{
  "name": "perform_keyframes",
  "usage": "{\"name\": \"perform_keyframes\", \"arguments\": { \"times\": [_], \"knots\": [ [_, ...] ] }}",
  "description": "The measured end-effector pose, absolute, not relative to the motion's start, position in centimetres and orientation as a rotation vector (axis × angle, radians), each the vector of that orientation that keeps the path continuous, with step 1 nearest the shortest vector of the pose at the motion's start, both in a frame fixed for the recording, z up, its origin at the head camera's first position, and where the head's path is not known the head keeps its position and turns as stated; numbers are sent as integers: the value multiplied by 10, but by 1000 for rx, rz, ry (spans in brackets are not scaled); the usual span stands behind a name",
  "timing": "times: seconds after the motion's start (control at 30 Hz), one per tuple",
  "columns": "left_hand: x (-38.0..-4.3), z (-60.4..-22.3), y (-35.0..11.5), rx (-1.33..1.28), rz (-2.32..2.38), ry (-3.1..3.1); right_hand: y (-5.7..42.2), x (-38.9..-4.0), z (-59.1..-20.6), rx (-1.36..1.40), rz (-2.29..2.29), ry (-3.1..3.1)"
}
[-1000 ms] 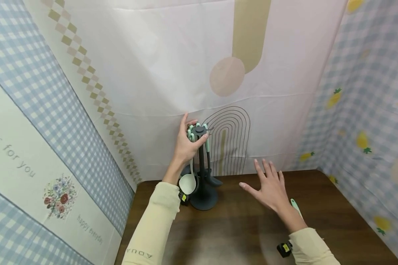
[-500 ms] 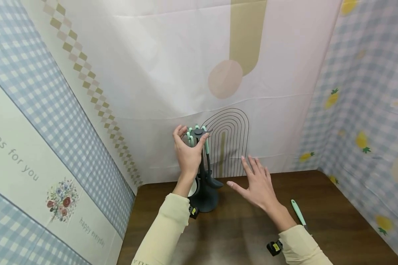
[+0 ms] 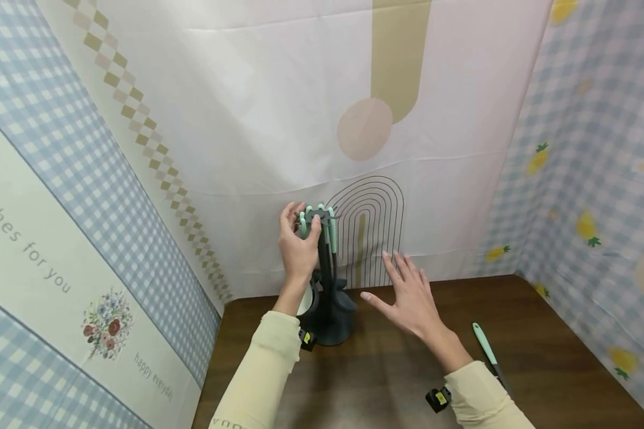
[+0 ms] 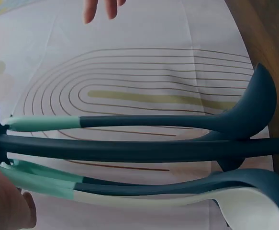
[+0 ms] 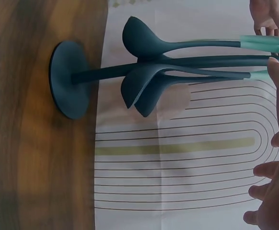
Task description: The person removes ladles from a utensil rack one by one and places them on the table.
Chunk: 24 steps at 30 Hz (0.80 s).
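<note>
While the left hand (image 3: pixel 298 252) apparently pinches the loaded utensil stand (image 3: pixel 330 331), right hand (image 3: pixel 412 302) spread, 1 mint-handled utensil (image 3: pixel 485 344) lies unhung, lower right.

Left hand (image 3: pixel 298 251) at top of utensil stand (image 3: pixel 326 268)

The stand (image 3: pixel 330 332) is dark, the utensil handles (image 3: pixel 333 236) mint green

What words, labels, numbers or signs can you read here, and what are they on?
"ishes for you", its start cut off by the picture's edge: on the left wall cloth.
"happy everyday": on the same cloth.
Lettering on the left sleeve: cut off at the bottom, unreadable.
Yellow patches on the left wrist camera and right wrist camera: any marks are too small to read.
</note>
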<state>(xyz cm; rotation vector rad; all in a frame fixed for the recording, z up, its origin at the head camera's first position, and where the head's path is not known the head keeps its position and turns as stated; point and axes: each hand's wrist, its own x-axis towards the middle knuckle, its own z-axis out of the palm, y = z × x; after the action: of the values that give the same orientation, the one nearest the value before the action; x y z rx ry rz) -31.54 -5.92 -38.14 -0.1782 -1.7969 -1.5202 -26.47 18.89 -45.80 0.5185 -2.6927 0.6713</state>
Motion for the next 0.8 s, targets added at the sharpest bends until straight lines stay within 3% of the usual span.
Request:
{"name": "perform_keyframes", "arguments": {
  "times": [0.4,0.8],
  "knots": [
    [-321,-385,-64,-258,-1621,-1777,171,-263,-458,523,752,-2675],
    [-325,-378,-65,-269,-1700,-1903,139,-272,-429,633,930,-2594]
  ]
}}
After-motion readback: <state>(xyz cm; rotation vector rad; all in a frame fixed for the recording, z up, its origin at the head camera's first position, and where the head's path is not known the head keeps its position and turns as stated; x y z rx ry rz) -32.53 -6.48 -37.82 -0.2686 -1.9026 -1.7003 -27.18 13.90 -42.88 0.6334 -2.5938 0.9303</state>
